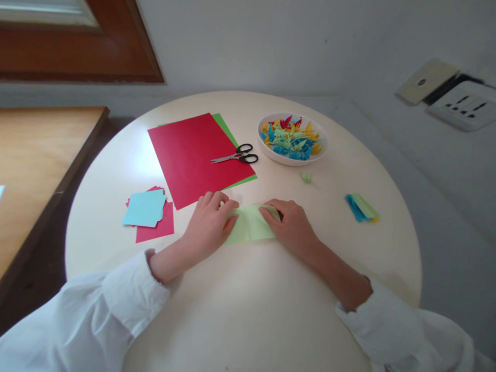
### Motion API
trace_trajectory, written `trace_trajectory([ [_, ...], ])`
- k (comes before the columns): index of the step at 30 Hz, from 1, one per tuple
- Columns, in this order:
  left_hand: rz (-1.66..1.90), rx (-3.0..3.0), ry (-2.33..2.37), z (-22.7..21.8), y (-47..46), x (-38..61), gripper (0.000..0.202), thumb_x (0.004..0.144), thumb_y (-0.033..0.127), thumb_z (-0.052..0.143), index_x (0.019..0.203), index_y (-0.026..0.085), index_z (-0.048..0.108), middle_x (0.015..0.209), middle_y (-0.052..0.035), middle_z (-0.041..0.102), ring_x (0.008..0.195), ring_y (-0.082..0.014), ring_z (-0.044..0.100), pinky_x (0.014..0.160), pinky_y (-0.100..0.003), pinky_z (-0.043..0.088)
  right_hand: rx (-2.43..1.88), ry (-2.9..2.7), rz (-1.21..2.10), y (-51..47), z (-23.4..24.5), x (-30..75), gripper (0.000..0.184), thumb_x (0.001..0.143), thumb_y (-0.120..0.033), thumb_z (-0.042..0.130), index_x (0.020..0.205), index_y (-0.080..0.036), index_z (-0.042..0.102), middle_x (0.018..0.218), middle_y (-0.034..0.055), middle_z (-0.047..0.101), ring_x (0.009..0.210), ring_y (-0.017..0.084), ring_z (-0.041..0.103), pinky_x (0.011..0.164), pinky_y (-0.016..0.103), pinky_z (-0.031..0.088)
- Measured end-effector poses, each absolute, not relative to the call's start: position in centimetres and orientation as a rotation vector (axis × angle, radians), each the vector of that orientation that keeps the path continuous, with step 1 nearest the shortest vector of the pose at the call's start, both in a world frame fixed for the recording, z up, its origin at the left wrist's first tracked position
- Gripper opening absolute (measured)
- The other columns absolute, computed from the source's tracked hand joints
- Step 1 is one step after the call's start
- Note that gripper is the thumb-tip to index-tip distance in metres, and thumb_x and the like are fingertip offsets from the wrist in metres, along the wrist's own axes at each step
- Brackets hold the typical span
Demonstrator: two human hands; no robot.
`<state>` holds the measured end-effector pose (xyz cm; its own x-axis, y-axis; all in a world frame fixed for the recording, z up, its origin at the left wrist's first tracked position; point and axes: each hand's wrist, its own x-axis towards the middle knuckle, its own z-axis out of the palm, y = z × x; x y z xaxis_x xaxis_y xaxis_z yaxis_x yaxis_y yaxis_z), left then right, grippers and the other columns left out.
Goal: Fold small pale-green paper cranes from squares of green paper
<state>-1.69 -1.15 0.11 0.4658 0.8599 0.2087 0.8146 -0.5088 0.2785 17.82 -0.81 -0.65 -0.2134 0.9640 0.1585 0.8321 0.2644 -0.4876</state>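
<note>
A pale green paper sheet (251,223) lies folded on the round cream table (240,310), between my two hands. My left hand (211,223) rests on its left end with fingers curled and pressing the paper down. My right hand (291,223) covers its right end, fingers bent and pinching the folded edge near the top. Both sleeves are white.
A large red sheet (194,155) lies over a green one, with black-handled scissors (238,155) on it. Small blue and red squares (149,214) sit at the left. A white bowl (292,138) holds several coloured folded pieces. A tiny green piece (307,177) and a paper stack (362,208) lie right.
</note>
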Motion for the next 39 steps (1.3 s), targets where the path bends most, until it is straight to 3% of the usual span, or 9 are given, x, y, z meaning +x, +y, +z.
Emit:
trace_trajectory([
  [9, 0.306, 2.855, 1.278, -0.6, -1.5, -1.2, 0.029, 0.086, 0.007, 0.033, 0.100, 0.007, 0.059, 0.094, -0.0141, 0.057, 0.085, -0.0225, 0.049, 0.079, -0.034, 0.046, -1.681, -2.254, 0.170, -0.7, -0.8, 17.8, 0.019, 0.084, -0.028, 0.048, 0.074, -0.017, 0.060, 0.066, 0.0044, 0.064, 0.065, 0.019, 0.052, 0.066, 0.030, 0.031],
  [16, 0.216, 2.735, 1.289, -0.5, -1.4, -0.9, 0.039, 0.085, 0.005, 0.026, 0.116, 0.007, 0.049, 0.099, -0.0148, 0.056, 0.094, -0.0239, 0.052, 0.083, -0.038, 0.045, -1.681, -2.292, 0.053, -0.5, -0.8, 18.0, 0.028, 0.089, -0.029, 0.042, 0.067, -0.019, 0.056, 0.062, 0.0042, 0.061, 0.065, 0.019, 0.050, 0.064, 0.031, 0.026],
  [23, 0.090, 2.858, 1.287, -0.1, -1.4, -0.5, 0.036, 0.083, 0.004, 0.032, 0.114, 0.000, 0.050, 0.097, -0.0172, 0.055, 0.090, -0.0252, 0.052, 0.078, -0.038, 0.047, -1.695, -2.327, 0.114, -0.3, -0.8, 18.0, 0.027, 0.087, -0.027, 0.043, 0.064, -0.018, 0.054, 0.065, 0.0042, 0.060, 0.066, 0.018, 0.049, 0.063, 0.030, 0.025],
  [32, 0.114, 2.832, 1.298, 0.0, -1.4, -0.4, 0.036, 0.083, 0.002, 0.030, 0.112, 0.003, 0.051, 0.096, -0.0166, 0.055, 0.090, -0.0250, 0.052, 0.078, -0.039, 0.047, -1.691, -2.322, 0.148, -0.5, -0.9, 18.1, 0.026, 0.086, -0.026, 0.043, 0.064, -0.019, 0.053, 0.065, 0.0039, 0.057, 0.067, 0.018, 0.048, 0.063, 0.029, 0.026],
  [39, 0.029, 2.843, 1.256, 0.2, -1.8, -0.7, 0.041, 0.081, 0.005, 0.034, 0.119, -0.004, 0.047, 0.105, -0.0215, 0.055, 0.098, -0.0279, 0.050, 0.082, -0.039, 0.044, -1.687, -2.270, 0.206, -0.4, -0.9, 18.3, 0.027, 0.086, -0.029, 0.045, 0.061, -0.019, 0.051, 0.060, 0.0026, 0.054, 0.063, 0.017, 0.046, 0.062, 0.029, 0.028],
])
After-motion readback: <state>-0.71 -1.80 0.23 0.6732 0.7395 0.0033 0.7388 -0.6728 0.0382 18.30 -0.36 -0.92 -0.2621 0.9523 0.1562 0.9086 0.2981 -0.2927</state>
